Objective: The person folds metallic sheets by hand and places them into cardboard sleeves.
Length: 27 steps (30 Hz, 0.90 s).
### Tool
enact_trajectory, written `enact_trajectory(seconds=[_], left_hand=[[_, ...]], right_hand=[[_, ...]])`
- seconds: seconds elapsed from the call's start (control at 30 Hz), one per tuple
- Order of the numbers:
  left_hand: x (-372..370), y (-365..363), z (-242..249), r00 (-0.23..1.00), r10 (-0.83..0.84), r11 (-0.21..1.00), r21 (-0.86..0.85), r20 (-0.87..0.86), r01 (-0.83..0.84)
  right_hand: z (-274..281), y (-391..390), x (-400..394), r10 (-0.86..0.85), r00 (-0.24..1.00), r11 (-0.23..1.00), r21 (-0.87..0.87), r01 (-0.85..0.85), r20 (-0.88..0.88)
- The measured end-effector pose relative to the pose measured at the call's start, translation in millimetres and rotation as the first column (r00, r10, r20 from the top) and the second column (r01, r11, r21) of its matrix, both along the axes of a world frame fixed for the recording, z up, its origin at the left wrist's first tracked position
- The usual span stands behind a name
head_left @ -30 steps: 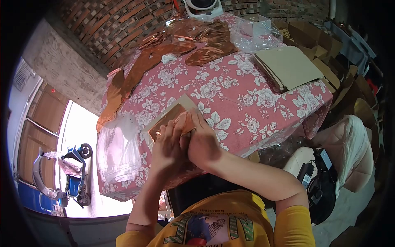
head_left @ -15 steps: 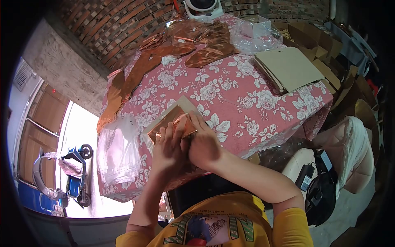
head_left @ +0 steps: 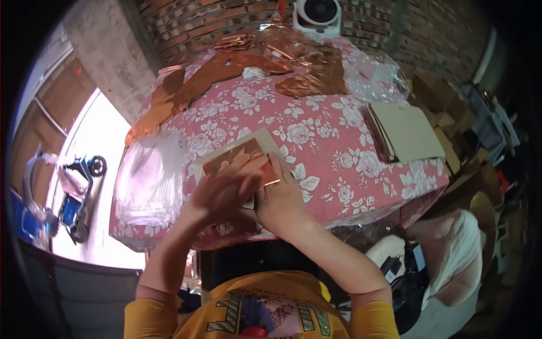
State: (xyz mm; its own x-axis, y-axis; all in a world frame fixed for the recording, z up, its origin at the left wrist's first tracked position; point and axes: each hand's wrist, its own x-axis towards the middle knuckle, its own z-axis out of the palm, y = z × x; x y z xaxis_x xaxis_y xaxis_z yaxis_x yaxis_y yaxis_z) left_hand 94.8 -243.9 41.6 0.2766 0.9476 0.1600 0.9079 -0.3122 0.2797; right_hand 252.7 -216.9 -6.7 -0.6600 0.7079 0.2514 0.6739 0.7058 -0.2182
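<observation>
A copper-coloured foil piece (head_left: 243,153) lies on a beige card (head_left: 265,138) near the front edge of a table with a pink rose-print cloth (head_left: 333,152). My left hand (head_left: 223,189) lies flat on the foil, fingers spread. My right hand (head_left: 279,198) presses down on the foil's right part, fingers together, right beside the left hand. The near part of the foil and card is hidden under both hands.
A pile of clear plastic bags (head_left: 149,172) lies at the table's left. More copper foil shapes (head_left: 265,59) and crumpled plastic (head_left: 372,73) sit at the back below a white fan (head_left: 317,16). A stack of beige cards (head_left: 406,131) is at right. Cardboard boxes stand beyond.
The camera has swung, so the table sits more to the centre. My left hand has spread flatter over the foil; my right hand stays pressed beside it.
</observation>
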Motion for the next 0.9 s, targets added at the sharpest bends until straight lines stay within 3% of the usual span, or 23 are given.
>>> enact_trajectory(seconds=[0.07, 0.1, 0.17, 0.2, 0.23, 0.27, 0.3, 0.37, 0.4, 0.47, 0.57, 0.6, 0.67, 0.9], left_hand=[[-4.3, 7.7, 11.8, 0.993, -0.106, 0.994, -0.032, 0.053, 0.108], [-8.2, 14.8, 7.9, 0.994, -0.091, 0.995, -0.025, 0.066, 0.092], [-16.1, 28.8, -9.1, 0.965, -0.135, 0.884, 0.411, -0.226, 0.22], [-17.2, 29.0, -11.7, 0.969, -0.122, 0.885, 0.418, -0.215, 0.204], [-17.5, 28.8, -13.9, 0.993, -0.024, 0.93, 0.362, -0.118, 0.065], [-18.6, 29.2, -16.1, 0.996, 0.081, 0.954, 0.291, -0.027, -0.069], [-21.6, 33.9, -18.6, 0.996, 0.091, 0.952, 0.294, -0.016, -0.082], [-28.3, 46.0, -21.5, 0.989, 0.101, 0.988, 0.131, -0.106, -0.087], [-25.5, 46.0, -19.6, 0.99, 0.106, 0.987, 0.132, -0.099, -0.092], [-15.1, 46.6, -13.5, 0.963, 0.108, 0.994, 0.056, -0.246, -0.097], [-9.1, 42.6, -13.2, 0.955, 0.104, 0.995, 0.037, -0.276, -0.098], [-8.2, 42.3, -17.5, 0.956, 0.106, 0.994, 0.036, -0.273, -0.1], [-6.4, 42.0, -28.8, 0.909, 0.16, 0.974, 0.213, -0.384, -0.081], [-3.5, 39.6, -34.1, 0.92, 0.19, 0.949, 0.304, -0.342, -0.083]], right_hand=[[-5.0, 1.0, -1.6, 0.001, 0.996, 0.996, 0.086, -0.008, 0.089], [-7.0, 2.0, -1.3, 0.001, 0.999, 0.996, 0.094, -0.005, 0.047], [-11.5, 4.0, -1.0, 0.014, 1.0, 0.994, 0.106, -0.016, 0.014], [-13.8, 5.1, -0.8, 0.035, 0.997, 0.986, 0.162, -0.024, -0.064], [-14.4, 5.5, -0.4, 0.06, 0.988, 0.976, 0.218, -0.028, -0.142], [-13.1, 4.6, 0.4, 0.072, 0.989, 0.974, 0.222, -0.041, -0.131], [-10.3, 2.8, 1.4, 0.06, 0.989, 0.98, 0.197, -0.034, -0.132], [-8.4, 2.5, 1.7, 0.053, 0.991, 0.984, 0.174, -0.031, -0.125], [-8.5, 2.8, 1.7, 0.053, 0.993, 0.982, 0.186, -0.032, -0.106], [-8.4, 2.6, 2.2, 0.056, 0.995, 0.979, 0.2, -0.038, -0.082], [-7.4, 2.4, 1.8, 0.05, 0.997, 0.978, 0.208, -0.036, -0.061], [-7.5, 2.8, 1.7, 0.053, 0.996, 0.978, 0.206, -0.038, -0.065], [-9.0, 3.0, 2.2, 0.056, 0.996, 0.979, 0.201, -0.042, -0.067], [-14.1, 0.9, 7.7, 0.089, 0.995, 0.981, 0.175, -0.08, -0.046]])
